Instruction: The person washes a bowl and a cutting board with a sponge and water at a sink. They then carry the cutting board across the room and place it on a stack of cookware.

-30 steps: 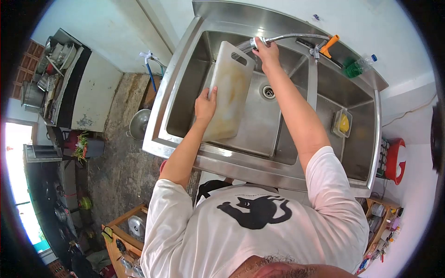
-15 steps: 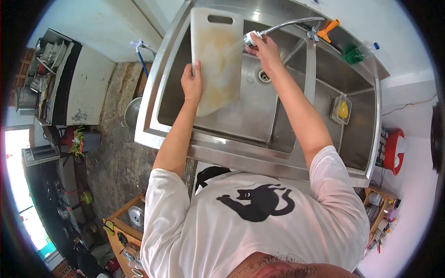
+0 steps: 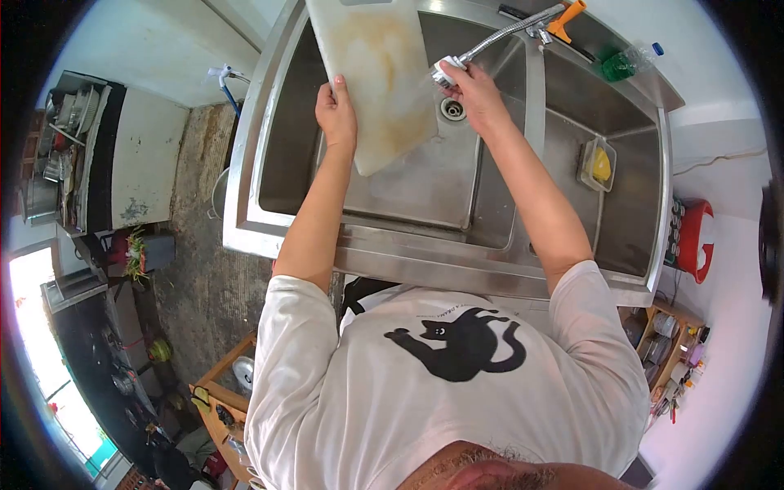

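Note:
My left hand [image 3: 336, 114] grips the left edge of a white cutting board [image 3: 380, 90], thumb on its face. The board is tilted over the left basin of the steel sink [image 3: 408, 200], and yellow-brown stains run down its middle. In my right hand [image 3: 476, 96] is the white and chrome head of a faucet [image 3: 447, 72], fed by a flexible metal neck [image 3: 510, 29]. Its outlet faces the board's right edge, close by; a faint spray shows there. Below the faucet head lies the round drain [image 3: 453, 109].
In the right basin sits a clear plastic container [image 3: 598, 165] with a yellow sponge [image 3: 602, 164]. On the back ledge are an orange-handled squeegee [image 3: 567, 20] and a green bottle [image 3: 625, 64]. A red basket [image 3: 697, 242] stands right of the sink.
The cutting board has moved up and left in view and leans more. My right hand keeps hold of the faucet head, now aimed nearer the board's right edge. The view has shifted slightly.

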The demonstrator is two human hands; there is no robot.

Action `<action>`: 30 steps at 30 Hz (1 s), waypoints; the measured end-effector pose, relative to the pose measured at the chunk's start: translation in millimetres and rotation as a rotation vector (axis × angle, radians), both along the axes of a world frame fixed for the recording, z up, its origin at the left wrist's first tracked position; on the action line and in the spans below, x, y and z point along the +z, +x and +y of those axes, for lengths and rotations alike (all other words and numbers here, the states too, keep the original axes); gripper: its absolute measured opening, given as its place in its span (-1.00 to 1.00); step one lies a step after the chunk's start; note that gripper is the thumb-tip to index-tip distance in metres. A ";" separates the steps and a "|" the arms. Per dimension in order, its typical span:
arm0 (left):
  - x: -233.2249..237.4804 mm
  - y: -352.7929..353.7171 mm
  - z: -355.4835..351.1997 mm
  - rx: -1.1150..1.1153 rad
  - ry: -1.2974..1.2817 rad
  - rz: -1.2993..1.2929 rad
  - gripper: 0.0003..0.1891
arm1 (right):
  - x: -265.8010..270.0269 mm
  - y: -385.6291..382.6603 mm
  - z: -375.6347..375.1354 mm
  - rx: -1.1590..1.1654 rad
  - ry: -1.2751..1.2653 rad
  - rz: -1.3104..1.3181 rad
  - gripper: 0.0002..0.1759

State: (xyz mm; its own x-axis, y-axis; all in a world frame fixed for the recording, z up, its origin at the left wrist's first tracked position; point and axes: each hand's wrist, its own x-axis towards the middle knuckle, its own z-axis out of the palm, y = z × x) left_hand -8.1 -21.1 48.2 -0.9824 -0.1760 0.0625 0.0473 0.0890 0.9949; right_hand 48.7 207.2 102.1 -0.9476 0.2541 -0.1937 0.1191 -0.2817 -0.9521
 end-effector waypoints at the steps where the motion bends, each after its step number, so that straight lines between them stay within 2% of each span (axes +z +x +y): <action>1: -0.4 -0.4 -0.9 0.019 0.038 0.008 -0.57 | -1.9 2.2 1.7 -0.011 0.034 -0.032 -0.57; 7: -0.4 1.6 -24.6 0.046 0.156 0.003 -0.56 | -26.6 0.8 16.8 -0.017 0.062 -0.101 -0.42; 14: 5.1 15.8 -66.6 0.041 0.168 -0.056 -0.56 | -59.5 -3.4 18.9 -0.052 0.036 -0.080 -0.38; 17: 16.4 24.8 -73.4 0.050 0.147 -0.084 -0.56 | -96.4 -3.8 17.3 -0.070 -0.033 -0.030 -0.37; 19: 14.6 26.0 -76.8 0.028 0.170 -0.091 -0.56 | -124.1 -2.9 13.1 0.151 0.104 -0.108 -0.38; 20: 14.5 25.9 -76.7 0.023 0.173 -0.083 -0.56 | -129.7 -4.6 8.2 0.146 0.107 -0.100 -0.38; 22: 13.9 29.1 -75.6 0.000 0.177 -0.114 -0.55 | -133.2 -3.3 -19.7 0.057 0.070 -0.373 -0.21; 23: 12.3 30.8 -74.9 -0.010 0.175 -0.111 -0.55 | -135.6 -8.5 -26.2 0.049 0.067 -0.369 -0.21; 25: 9.2 31.3 -74.2 -0.057 0.143 -0.134 -0.55 | -137.8 -20.1 -33.6 0.182 -0.014 -0.274 -0.09; 29: 0.1 26.8 -75.1 -0.127 0.121 -0.205 -0.54 | -116.2 -15.8 -36.8 0.200 0.056 -0.317 -0.14; 30: -9.9 19.4 -80.1 -0.153 0.072 -0.333 -0.53 | -120.4 -13.3 -36.3 0.133 0.145 -0.281 -0.16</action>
State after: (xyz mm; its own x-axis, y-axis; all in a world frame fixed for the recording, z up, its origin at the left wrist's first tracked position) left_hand 11.3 -101.2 38.4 -0.9620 -0.0183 -0.2725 -0.2730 0.0356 0.9614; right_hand 35.4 170.9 -18.2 -0.8890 0.1763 -0.4226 0.4088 -0.1099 -0.9060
